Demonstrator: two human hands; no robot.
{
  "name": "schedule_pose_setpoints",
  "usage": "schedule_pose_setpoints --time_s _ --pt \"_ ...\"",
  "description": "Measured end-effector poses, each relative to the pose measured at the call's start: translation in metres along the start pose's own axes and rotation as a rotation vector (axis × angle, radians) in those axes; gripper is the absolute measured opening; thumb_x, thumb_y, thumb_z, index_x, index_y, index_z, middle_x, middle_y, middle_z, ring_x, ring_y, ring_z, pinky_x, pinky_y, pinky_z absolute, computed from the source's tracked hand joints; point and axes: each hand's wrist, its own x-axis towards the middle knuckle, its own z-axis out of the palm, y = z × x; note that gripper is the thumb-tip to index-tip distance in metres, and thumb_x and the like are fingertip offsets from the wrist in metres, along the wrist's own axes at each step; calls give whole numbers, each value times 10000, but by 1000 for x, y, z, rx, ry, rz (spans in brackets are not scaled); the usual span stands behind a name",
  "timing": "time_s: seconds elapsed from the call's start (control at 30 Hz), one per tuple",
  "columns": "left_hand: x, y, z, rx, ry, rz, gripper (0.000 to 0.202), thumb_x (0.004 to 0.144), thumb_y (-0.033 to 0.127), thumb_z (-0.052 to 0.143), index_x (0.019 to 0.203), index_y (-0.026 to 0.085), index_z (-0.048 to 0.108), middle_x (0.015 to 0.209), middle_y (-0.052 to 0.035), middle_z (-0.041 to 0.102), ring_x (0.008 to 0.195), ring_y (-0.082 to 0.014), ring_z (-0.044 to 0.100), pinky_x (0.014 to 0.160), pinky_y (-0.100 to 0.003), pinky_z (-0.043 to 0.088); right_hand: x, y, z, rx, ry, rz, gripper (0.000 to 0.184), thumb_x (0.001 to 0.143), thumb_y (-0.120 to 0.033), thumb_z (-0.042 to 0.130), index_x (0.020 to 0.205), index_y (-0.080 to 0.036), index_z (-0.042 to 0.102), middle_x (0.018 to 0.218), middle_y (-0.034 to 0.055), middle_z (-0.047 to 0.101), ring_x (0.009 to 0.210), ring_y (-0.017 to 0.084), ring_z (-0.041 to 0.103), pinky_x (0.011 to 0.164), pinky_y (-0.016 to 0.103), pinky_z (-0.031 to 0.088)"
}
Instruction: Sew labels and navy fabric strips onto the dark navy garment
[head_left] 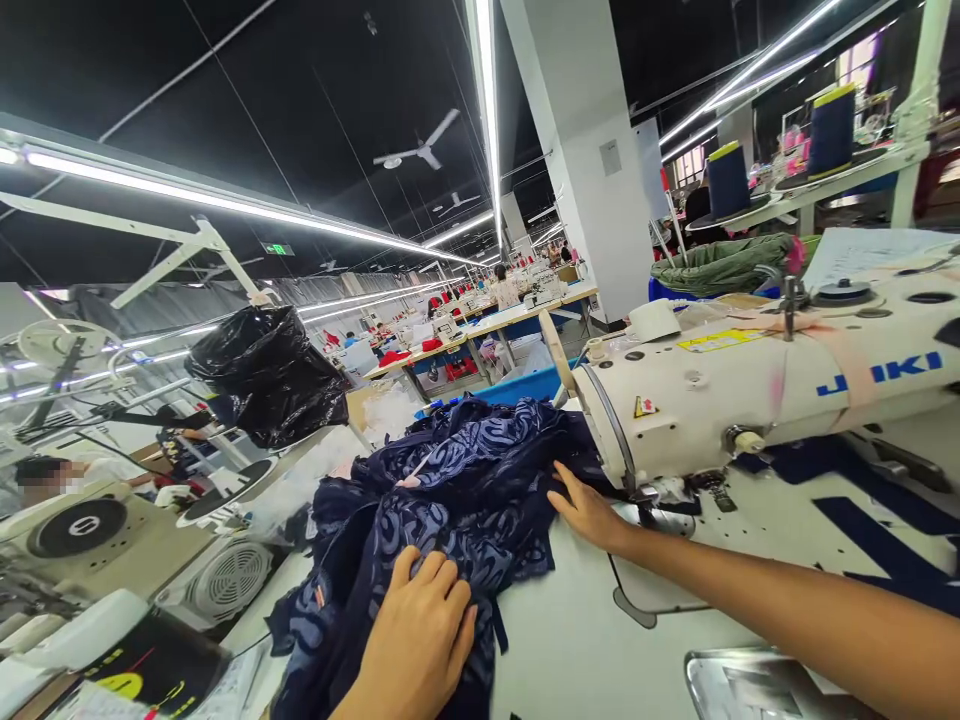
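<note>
A heap of dark navy patterned fabric (pixel 457 490) lies on the white sewing table (pixel 577 640), left of a white JUKI sewing machine (pixel 750 385). My left hand (pixel 420 630) lies flat on the near part of the fabric, fingers stretched out together. My right hand (pixel 589 510) reaches across from the right and rests, fingers extended, on the fabric's edge close to the machine's needle end (pixel 652 495). Neither hand grips anything.
Strips of navy cloth (pixel 862 510) lie under the machine arm. Thread cones (pixel 829 130) stand on a shelf at the upper right. A black plastic bag (pixel 266 375) covers something at the left. Another sewing machine (pixel 90 540) and a seated person are at far left; rows of workstations (pixel 480 320) recede behind.
</note>
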Motion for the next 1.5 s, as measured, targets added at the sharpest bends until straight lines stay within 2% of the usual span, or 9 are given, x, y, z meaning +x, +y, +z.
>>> schedule_pose_setpoints --time_s 0.1,0.2,0.33,0.57,0.73,0.83,1.0,1.2,1.5 --pt "9 25 13 53 -60 -43 132 757 146 497 665 184 584 693 -25 588 754 -207 527 871 -466 312 -13 4 -3 -113 -71 -200 617 727 -137 451 1324 -68 312 1342 146 376 1205 209 384 999 326 302" --pt "30 60 38 -28 -205 56 152 743 64 493 721 149 617 712 -62 621 732 -199 556 727 -350 414 -21 4 -6 -411 -160 -384 663 681 -51 432 1329 -119 314 1376 138 314 1153 240 431 941 359 356" --pt "67 87 73 -67 -228 -127 239 730 -20 443 837 74 635 785 -151 635 744 -242 588 626 -334 427 -14 -6 -11 -710 -159 -370 404 785 -48 374 1156 -146 499 1119 133 535 942 231 553 798 342 409" --pt "66 47 72 -209 -45 -261 297 794 25 348 757 144 618 765 -68 636 718 -186 587 668 -284 423 7 -21 -15 -709 -69 -194 263 879 -110 299 879 -153 559 892 85 574 741 181 593 586 258 371" --pt "49 21 57 -1060 422 -687 277 795 394 440 732 177 602 650 -11 604 608 -155 554 568 -239 426 12 -19 -16 -640 -54 -132 198 876 -162 351 863 -175 547 888 45 570 727 154 583 564 239 337" --pt "55 24 66 -1374 391 -826 360 684 518 513 705 169 600 541 19 542 457 -115 469 455 -217 366 14 -18 -17 -615 -67 -118 183 852 -144 373 856 -175 553 891 41 567 734 153 578 577 241 334" --pt "68 42 78 -1412 232 -670 292 643 446 534 681 167 611 511 24 514 423 -105 437 425 -218 337 11 -13 -20 -591 -101 -115 211 846 -120 356 886 -170 557 928 50 561 803 158 565 626 243 348" --pt "55 50 62 -942 122 -257 293 742 142 350 844 200 618 830 -49 610 769 -177 577 692 -295 461 1 -11 -29 -560 -148 -159 227 862 -137 349 907 -155 572 950 67 562 847 171 559 689 255 384" --pt "57 74 59 -253 -19 128 444 689 -15 388 1044 184 567 1148 -100 559 904 -221 558 749 -351 464 -56 -7 -62 -491 -208 -308 317 814 -77 379 1087 -154 520 1112 89 520 901 174 558 764 276 428"
